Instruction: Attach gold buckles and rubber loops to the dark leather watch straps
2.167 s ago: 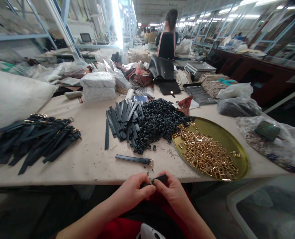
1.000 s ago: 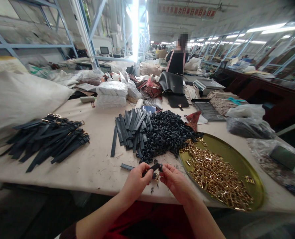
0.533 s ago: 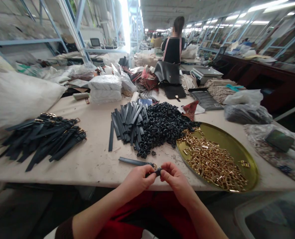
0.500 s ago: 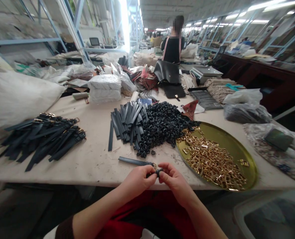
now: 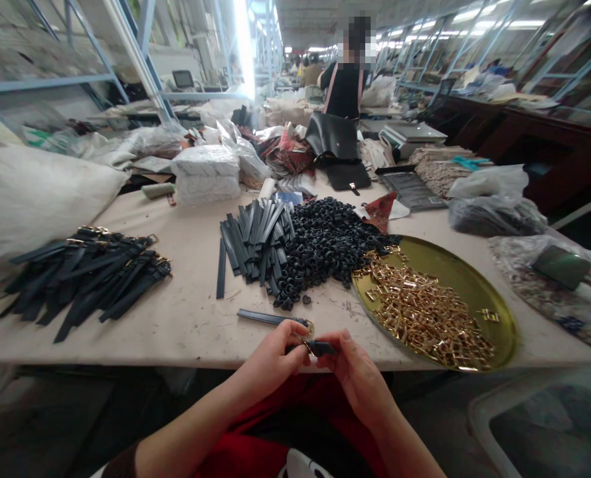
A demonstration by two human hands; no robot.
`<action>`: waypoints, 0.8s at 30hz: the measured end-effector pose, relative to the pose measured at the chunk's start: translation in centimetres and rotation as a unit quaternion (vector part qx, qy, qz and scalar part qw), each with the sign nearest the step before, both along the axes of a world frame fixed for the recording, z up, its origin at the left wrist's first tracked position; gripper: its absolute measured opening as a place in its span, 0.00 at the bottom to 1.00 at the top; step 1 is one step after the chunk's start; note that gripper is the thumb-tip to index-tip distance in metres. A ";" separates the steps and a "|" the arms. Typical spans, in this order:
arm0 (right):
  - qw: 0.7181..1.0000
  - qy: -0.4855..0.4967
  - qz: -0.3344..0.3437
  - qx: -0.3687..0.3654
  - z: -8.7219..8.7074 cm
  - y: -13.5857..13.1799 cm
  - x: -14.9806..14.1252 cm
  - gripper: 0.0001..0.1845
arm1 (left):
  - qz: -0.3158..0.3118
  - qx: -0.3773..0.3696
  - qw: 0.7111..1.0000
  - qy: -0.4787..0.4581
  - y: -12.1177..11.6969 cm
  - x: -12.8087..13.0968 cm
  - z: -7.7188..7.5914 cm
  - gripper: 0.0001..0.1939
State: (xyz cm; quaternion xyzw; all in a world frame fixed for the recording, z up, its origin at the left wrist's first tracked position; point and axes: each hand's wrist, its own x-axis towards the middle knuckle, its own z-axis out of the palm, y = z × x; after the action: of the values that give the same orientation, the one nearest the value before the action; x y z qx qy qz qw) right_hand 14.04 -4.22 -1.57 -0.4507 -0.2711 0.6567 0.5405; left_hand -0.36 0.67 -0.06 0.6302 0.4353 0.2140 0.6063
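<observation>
At the table's front edge, both hands are closed on one short black strap [image 5: 323, 348]. My left hand [image 5: 274, 355] pinches it beside a small gold buckle [image 5: 307, 346]. My right hand [image 5: 359, 373] grips the strap's other side, its fingers partly hiding it. Just beyond my left fingers lies another black strap [image 5: 263, 318] with a gold buckle at its right end. A heap of small black loops [image 5: 328, 245] lies farther off, next to a pile of plain black straps [image 5: 255, 242]. Gold buckles [image 5: 425, 309] fill much of a round gold tray [image 5: 505, 332] to my right.
Buckled black straps [image 5: 91, 275] are piled at the left, near a large white sack [image 5: 41, 192]. Behind the heaps are a wrapped white bundle [image 5: 206, 176] and a black bag [image 5: 333, 139]. Plastic bags [image 5: 495, 209] lie at the right. A person [image 5: 344, 89] stands beyond the table.
My right hand has shifted slightly right and down, and more of the strap shows between my hands. The held strap's buckle is now visible. The view has tilted a little.
</observation>
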 end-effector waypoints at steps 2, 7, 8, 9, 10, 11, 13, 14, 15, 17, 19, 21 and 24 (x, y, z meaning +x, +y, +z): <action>0.999 0.030 -0.003 -0.016 -0.3 -0.2 -0.2 0.16 | -0.006 -0.011 1.000 0.008 -0.2 0.0 0.3 0.11; 0.993 0.060 0.080 -0.069 -0.6 -0.3 -0.4 0.16 | -0.024 0.040 0.994 0.101 -0.3 -0.2 0.5 0.14; 0.989 0.076 0.099 -0.083 -0.6 -0.4 -0.3 0.16 | -0.023 0.061 0.989 0.134 -0.3 -0.3 0.4 0.14; 0.985 0.092 0.111 -0.096 -0.6 -0.4 -0.3 0.16 | -0.021 0.079 0.983 0.162 -0.2 -0.4 0.3 0.14; 0.982 0.106 0.114 -0.105 -0.5 -0.4 -0.2 0.15 | -0.019 0.093 0.979 0.181 -0.2 -0.4 0.3 0.13; 0.981 0.115 0.111 -0.109 -0.5 -0.4 -0.2 0.15 | -0.018 0.102 0.975 0.194 -0.2 -0.5 0.2 0.12; 0.984 0.115 0.096 -0.100 -0.5 -0.4 -0.2 0.13 | -0.014 0.107 0.972 0.207 -0.1 -0.6 0.3 0.12; 0.987 0.107 0.085 -0.090 -0.5 -0.4 -0.2 0.13 | -0.013 0.100 0.974 0.204 -0.1 -0.6 0.4 0.12; 0.990 0.091 0.072 -0.079 -0.6 -0.3 -0.2 0.13 | -0.014 0.090 0.977 0.192 -0.1 -0.6 0.6 0.12; 0.997 0.039 0.036 -0.057 -0.8 -0.3 -0.3 0.13 | -0.016 0.061 0.988 0.140 -0.2 -0.5 1.0 0.10; 0.998 -0.046 -0.014 -0.037 -1.1 -0.1 -0.4 0.16 | -0.026 0.018 0.996 0.078 -0.3 -0.5 1.4 0.08; 0.988 -0.141 -0.064 -0.021 -1.3 0.0 -0.4 0.17 | -0.038 -0.035 0.998 0.030 -0.4 -0.5 1.6 0.10; 0.976 -0.202 -0.080 -0.011 -1.4 0.2 -0.3 0.17 | -0.042 -0.099 0.994 -0.018 -0.6 -0.6 1.7 0.11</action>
State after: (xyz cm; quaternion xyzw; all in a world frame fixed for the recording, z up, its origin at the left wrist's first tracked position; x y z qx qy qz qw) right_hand 13.70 -4.07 -2.97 -0.6003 -0.3307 0.5095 0.5204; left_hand -0.92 0.07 1.60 0.5809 0.4165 0.1552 0.6819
